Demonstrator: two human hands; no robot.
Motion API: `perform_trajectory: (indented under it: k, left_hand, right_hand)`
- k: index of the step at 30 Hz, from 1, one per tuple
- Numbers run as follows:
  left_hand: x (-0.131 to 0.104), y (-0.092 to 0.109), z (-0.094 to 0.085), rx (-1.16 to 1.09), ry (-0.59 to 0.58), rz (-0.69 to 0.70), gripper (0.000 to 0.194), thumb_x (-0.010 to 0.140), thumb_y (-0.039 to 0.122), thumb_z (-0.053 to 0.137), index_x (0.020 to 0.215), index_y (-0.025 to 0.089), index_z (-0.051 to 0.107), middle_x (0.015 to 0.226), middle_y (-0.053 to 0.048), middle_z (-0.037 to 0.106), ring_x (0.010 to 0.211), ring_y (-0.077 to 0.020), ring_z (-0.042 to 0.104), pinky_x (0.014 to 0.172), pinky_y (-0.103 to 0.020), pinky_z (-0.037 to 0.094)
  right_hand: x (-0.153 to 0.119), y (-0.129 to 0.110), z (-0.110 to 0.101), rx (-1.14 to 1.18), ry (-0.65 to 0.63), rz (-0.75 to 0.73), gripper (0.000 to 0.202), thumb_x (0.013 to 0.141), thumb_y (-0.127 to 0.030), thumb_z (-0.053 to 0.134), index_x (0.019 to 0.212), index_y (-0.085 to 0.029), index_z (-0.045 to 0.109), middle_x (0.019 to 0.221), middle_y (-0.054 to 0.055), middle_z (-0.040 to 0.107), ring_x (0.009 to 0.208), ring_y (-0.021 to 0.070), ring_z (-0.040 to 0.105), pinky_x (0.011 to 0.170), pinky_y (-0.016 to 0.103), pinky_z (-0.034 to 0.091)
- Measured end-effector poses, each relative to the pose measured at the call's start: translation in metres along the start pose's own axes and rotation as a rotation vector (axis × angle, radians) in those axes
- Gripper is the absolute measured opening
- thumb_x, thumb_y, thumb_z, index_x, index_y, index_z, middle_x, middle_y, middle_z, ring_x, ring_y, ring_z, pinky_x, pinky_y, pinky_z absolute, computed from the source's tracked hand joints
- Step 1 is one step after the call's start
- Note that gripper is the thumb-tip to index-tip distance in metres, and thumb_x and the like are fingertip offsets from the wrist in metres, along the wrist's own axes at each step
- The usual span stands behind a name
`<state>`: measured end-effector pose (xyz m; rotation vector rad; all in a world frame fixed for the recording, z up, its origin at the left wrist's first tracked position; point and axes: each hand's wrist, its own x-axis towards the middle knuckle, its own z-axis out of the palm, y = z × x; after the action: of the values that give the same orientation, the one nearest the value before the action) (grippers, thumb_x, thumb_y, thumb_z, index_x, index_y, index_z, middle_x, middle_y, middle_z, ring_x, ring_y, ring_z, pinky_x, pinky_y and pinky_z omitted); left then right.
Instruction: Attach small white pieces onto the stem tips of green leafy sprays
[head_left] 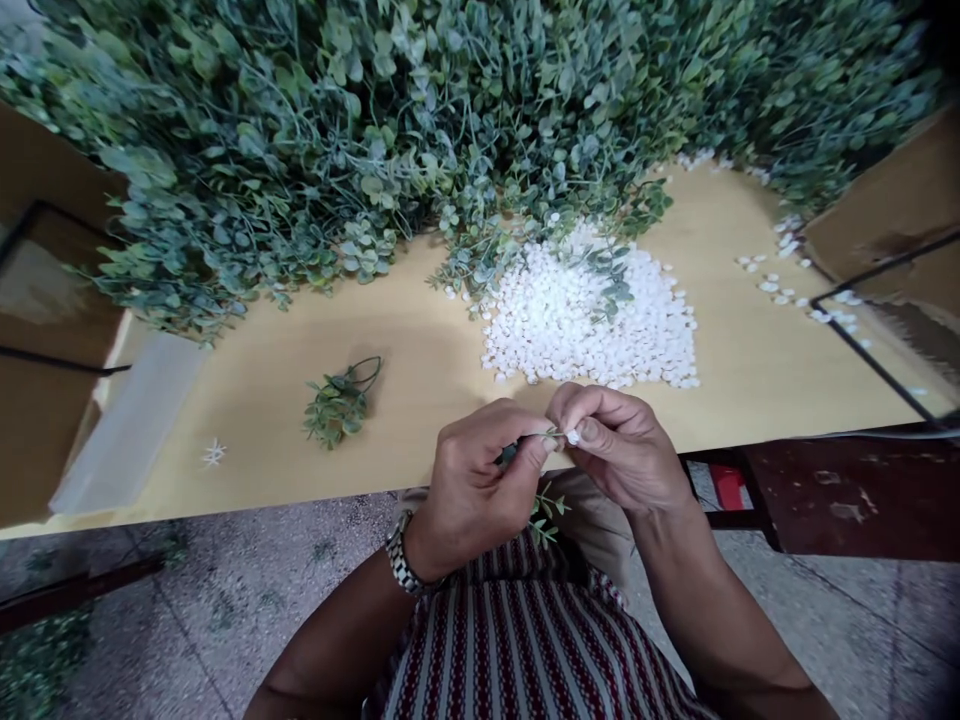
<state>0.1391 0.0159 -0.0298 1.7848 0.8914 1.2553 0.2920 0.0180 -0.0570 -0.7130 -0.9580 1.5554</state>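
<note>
My left hand (487, 480) is closed, pinching the stem of an artificial leaf sprig (549, 515) whose leaves hang below the fingers. Close against it, my right hand (619, 440) pinches a small white plastic piece (573, 437) between thumb and forefinger. The piece is at the end of the stem; whether it is fitted onto it I cannot tell. Just beyond both hands lies a heap of similar white pieces (585, 320), with a leafy sprig (615, 280) resting on top.
A large mass of artificial greenery (375, 130) fills the back of the table (262, 400). One sprig (337, 405) and a white star-shaped piece (214, 453) lie at the left. Cardboard boxes (60, 240) flank both sides. Loose white pieces (780, 292) are scattered at the right.
</note>
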Motion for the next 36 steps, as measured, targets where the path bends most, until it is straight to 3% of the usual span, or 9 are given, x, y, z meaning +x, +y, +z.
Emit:
perform_trajectory:
  k: [22, 36]
  left_hand:
    - [-0.0012, 0.0009, -0.0070, 0.287, -0.062, 0.182, 0.013, 0.076, 0.001, 0.052, 0.071, 0.010, 0.060, 0.060, -0.004, 0.058, 0.053, -0.0089, 0.050, 0.050, -0.022, 0.040]
    - [-0.0012, -0.0015, -0.0089, 0.297, -0.080, 0.173, 0.016, 0.077, 0.004, 0.050, 0.069, 0.015, 0.058, 0.058, -0.001, 0.057, 0.052, -0.0086, 0.047, 0.049, -0.021, 0.038]
  right_hand:
    - [-0.0045, 0.0012, -0.0024, -0.290, -0.038, -0.045, 0.006, 0.079, -0.023, 0.066, 0.073, -0.020, 0.065, 0.066, -0.002, 0.056, 0.063, 0.0092, 0.048, 0.059, 0.024, 0.037]
    - [0.0004, -0.0052, -0.0005, -0.309, -0.098, 0.033, 0.018, 0.075, -0.032, 0.068, 0.069, -0.018, 0.060, 0.061, -0.002, 0.053, 0.054, 0.0086, 0.044, 0.050, 0.023, 0.034]
